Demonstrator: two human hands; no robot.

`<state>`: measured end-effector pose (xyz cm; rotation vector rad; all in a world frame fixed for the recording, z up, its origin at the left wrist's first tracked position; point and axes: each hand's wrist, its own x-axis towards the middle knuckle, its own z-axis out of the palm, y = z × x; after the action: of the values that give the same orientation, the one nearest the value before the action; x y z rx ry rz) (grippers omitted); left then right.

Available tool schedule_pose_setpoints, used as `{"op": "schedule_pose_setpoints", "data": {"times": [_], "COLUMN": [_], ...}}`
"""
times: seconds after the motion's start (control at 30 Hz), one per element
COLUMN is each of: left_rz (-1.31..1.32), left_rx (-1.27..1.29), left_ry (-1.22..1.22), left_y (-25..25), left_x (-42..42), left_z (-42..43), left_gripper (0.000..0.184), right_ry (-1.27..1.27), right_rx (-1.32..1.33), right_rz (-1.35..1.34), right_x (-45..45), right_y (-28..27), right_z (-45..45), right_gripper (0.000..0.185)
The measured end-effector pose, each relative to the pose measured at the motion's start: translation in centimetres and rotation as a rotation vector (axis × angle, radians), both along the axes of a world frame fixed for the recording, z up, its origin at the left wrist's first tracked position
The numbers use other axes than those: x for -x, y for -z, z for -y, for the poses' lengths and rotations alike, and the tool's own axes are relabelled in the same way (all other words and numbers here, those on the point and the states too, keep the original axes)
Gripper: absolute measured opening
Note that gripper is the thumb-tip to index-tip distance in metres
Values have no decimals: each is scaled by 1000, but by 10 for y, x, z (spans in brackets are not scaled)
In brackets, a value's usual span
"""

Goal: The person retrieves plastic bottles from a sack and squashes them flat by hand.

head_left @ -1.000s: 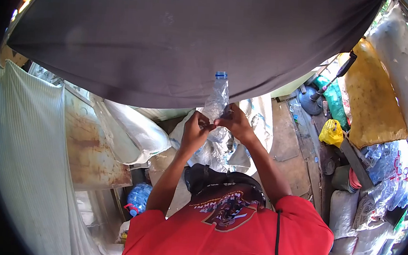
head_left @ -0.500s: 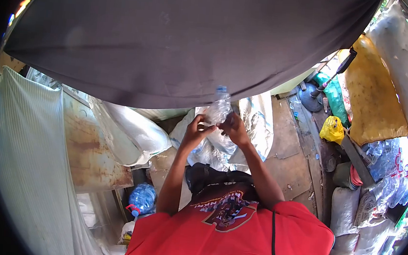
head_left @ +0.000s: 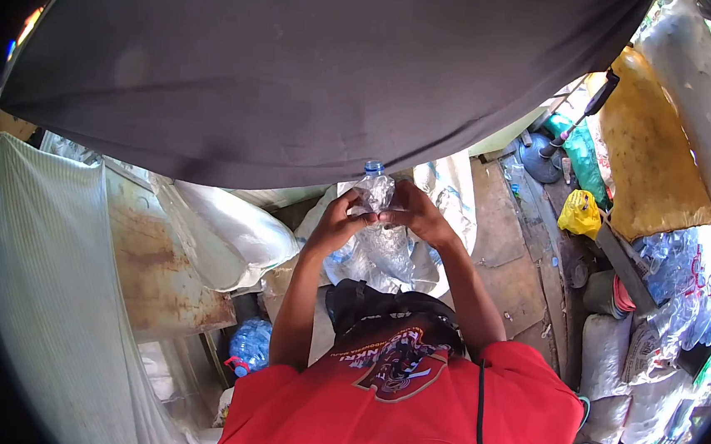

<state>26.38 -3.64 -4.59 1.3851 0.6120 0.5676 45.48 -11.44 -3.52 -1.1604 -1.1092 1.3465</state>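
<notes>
Holds a clear plastic bottle [head_left: 377, 194], shiny with bright glints and crinkled-looking, with a blue-ringed neck [head_left: 374, 167] pointing away from the red shirt [head_left: 432, 416]. Clasps it between curled left hand [head_left: 339, 223] and right hand [head_left: 419, 214], over a white sack [head_left: 455, 198].

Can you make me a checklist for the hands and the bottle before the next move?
1. Left hand on the clear bottle: ok, thumb and fingers hold it.
2. Right hand on it too: ok, holding the other side.
3. Blue-ringed neck sticking out past the hands: ok.
4. Cap off: cannot tell, the top is too small to see.
5. White sack in view beyond the body: ok.
6. Bottle clear of the dark cloth: cannot tell from this angle.
</notes>
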Motion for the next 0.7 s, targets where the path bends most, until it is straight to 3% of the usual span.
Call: {"op": "schedule_pose_setpoints", "data": {"times": [0.13,0.23,0.3,0.43,0.5,0.57,0.7], "left_rz": [3,45,36,-158,-312,-276,-268], "left_rx": [-23,13,6,-303,-475,-573,-643], "left_ry": [-18,-26,-27,-210,-357,-506,-642], "left_y": [7,-2,-4,-2,-7,8,34], "left_x": [0,1,2,-4,-10,-21,-33], "left_z": [-1,1,2,8,15,16,16], "left_gripper": [49,49,50,43,38,34,29], "right_ry": [-9,-19,23,142,297,472,727], "right_rx": [86,69,26,-129,-124,-174,-193], "right_rz": [-83,52,-61,10,201,375,408], "right_x": [-2,-4,3,9,16,26,47], "right_y": [-11,-8,-8,-4,8,42,62], "right_z": [4,4,6,3,0,-9,-18], "right_gripper": [62,55,49,34,31,33,35]}}
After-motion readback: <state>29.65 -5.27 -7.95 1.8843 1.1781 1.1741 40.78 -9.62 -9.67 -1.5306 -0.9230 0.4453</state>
